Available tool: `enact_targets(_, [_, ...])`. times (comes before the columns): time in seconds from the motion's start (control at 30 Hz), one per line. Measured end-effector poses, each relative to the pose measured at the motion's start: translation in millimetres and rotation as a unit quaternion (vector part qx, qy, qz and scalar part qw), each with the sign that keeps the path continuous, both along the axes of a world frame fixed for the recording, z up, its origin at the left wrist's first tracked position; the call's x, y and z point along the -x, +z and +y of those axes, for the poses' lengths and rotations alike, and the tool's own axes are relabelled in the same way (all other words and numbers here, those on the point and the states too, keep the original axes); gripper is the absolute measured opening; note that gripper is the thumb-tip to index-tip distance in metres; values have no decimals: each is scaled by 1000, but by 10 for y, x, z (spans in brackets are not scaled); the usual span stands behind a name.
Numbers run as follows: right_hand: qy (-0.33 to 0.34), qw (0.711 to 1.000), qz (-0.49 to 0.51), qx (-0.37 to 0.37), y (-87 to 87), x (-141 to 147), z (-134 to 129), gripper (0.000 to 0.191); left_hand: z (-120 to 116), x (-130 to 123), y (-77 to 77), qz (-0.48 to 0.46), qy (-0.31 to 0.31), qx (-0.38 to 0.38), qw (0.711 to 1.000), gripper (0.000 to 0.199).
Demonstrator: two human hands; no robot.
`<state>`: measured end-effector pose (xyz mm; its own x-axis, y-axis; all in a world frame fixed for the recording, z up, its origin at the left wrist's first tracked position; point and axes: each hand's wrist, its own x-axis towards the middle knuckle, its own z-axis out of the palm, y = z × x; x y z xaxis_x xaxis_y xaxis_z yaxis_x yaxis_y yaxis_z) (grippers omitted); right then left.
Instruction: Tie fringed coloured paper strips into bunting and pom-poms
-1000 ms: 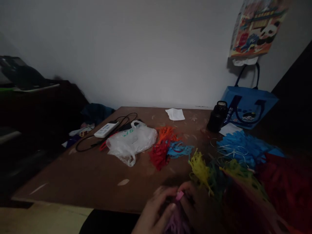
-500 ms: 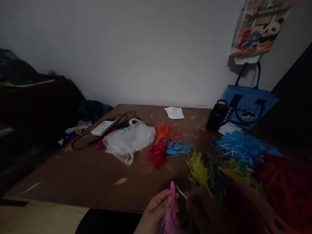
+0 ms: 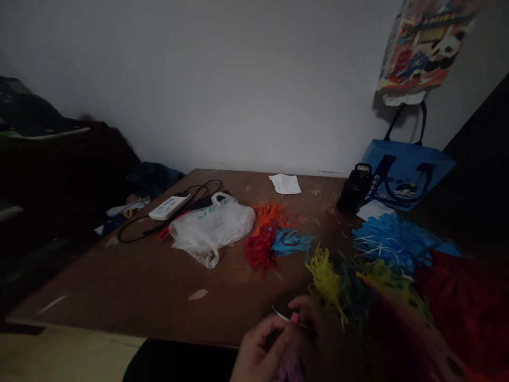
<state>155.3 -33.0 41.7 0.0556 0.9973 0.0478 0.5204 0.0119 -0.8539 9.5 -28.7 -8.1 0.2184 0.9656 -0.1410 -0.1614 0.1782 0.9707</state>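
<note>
At the table's near edge, my left hand is closed on a pink paper tassel, its thumb and fingers pinching near the top. The tassel's folded tip shows just above the fingertips. A thin white string sticks out to the left beside that tip. My right hand, in deep shadow, is close against the tip with its fingers curled, seemingly on the string's other part; the exact grip is hard to see. A yellow paper tassel lies just beyond my right hand.
Orange, red and light-blue tassels lie mid-table beside a plastic bag. A white device with cables is farther left. Toward the right are a blue paper bundle, dark red paper, a black bottle and a blue bag.
My left hand has moved slightly right, and the pink tip now sits lower between both hands. The white string has shifted left across the tip as my right hand came nearer.
</note>
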Motion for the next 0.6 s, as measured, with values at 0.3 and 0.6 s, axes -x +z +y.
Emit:
enact_targets(0.3, [43,998,-10,-44,-213,-20,34,14,125,87,-7,85,83,-97,988,31])
enact_targets(0.6, [-123,959,-195,-167,-235,-933,339,20,485,632,322,160,267,-186,932,24])
